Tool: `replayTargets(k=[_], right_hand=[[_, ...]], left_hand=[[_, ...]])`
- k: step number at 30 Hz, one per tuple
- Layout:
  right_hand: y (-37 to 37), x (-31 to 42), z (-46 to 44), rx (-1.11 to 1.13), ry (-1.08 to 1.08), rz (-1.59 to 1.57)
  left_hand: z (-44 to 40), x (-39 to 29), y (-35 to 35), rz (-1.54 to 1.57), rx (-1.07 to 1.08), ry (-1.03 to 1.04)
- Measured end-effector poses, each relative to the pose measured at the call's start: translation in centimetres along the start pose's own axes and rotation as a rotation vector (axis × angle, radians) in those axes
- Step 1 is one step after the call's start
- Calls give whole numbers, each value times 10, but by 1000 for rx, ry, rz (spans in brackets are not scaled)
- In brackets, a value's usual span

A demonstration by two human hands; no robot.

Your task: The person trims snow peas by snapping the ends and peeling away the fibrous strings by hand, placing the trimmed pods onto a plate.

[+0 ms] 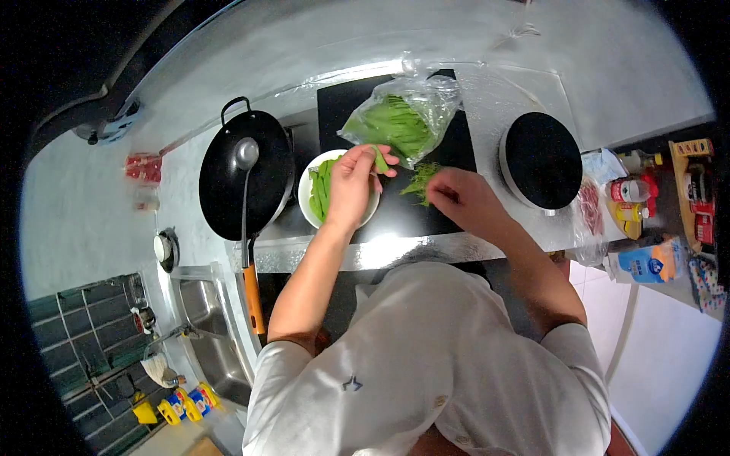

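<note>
Between the thumb and fingers of my left hand (355,178) is a green snow pea pod (380,160), held above the right side of a white bowl (306,204). More flat green pods (320,190) lie in that bowl. My right hand (469,201) is beside a small heap of stringy green trimmings (417,185), its fingers curled together. Whatever those fingers pinch is hidden. Behind both hands lies a clear plastic bag (439,95) full of green pods (395,125).
A black wok (220,182) with a ladle (245,154) in it stands left of the bowl. Farther left is a metal sink (204,304). On the right are a round black-topped appliance (541,161), bagged red food (589,209) and several bottles (630,190).
</note>
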State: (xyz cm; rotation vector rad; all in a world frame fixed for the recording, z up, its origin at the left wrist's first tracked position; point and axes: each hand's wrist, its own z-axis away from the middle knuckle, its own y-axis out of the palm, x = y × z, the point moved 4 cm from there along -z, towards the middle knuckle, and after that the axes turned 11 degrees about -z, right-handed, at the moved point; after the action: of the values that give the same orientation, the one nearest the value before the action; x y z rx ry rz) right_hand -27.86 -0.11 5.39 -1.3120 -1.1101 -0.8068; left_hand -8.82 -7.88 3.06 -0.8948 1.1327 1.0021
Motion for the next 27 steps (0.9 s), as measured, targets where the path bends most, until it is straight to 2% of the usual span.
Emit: replayTargets(k=[7, 9, 11, 13, 14, 15, 16, 18, 19, 21, 24, 27], right_hand=[[8, -51, -3, -116, -61, 275], [14, -59, -6, -114, -62, 440], [13, -60, -5, -135, -14, 389], [8, -64, -5, -153, 36, 341], [4, -73, -7, -141, 187, 22], [3, -81, -8, -132, 335, -298], [0, -77, -10, -137, 337, -295], [-1, -66, -12, -277, 367, -1001], [-2, -60, -13, -288, 366, -998], [3, -46, -20, -294, 290, -1297], [10, -34, -27, -254, 231, -1407], [23, -31, -33, -172, 139, -1396]], left_hand=[[1, 5, -9, 143, 48, -78], [1, 6, -12, 129, 45, -77], [3, 10, -16, 117, 36, -79], [7, 11, -26, -131, -61, 22], [13, 13, -30, -129, -64, 19], [20, 8, -39, -449, -139, 122], [25, 3, -45, -767, -209, 228], [29, 10, -57, -1228, -332, 598], [32, 12, -59, -1336, -265, 565], [36, 19, -61, -1397, -220, 600], [45, 19, -54, -1448, -217, 660], [51, 7, -37, -1034, -157, 548]])
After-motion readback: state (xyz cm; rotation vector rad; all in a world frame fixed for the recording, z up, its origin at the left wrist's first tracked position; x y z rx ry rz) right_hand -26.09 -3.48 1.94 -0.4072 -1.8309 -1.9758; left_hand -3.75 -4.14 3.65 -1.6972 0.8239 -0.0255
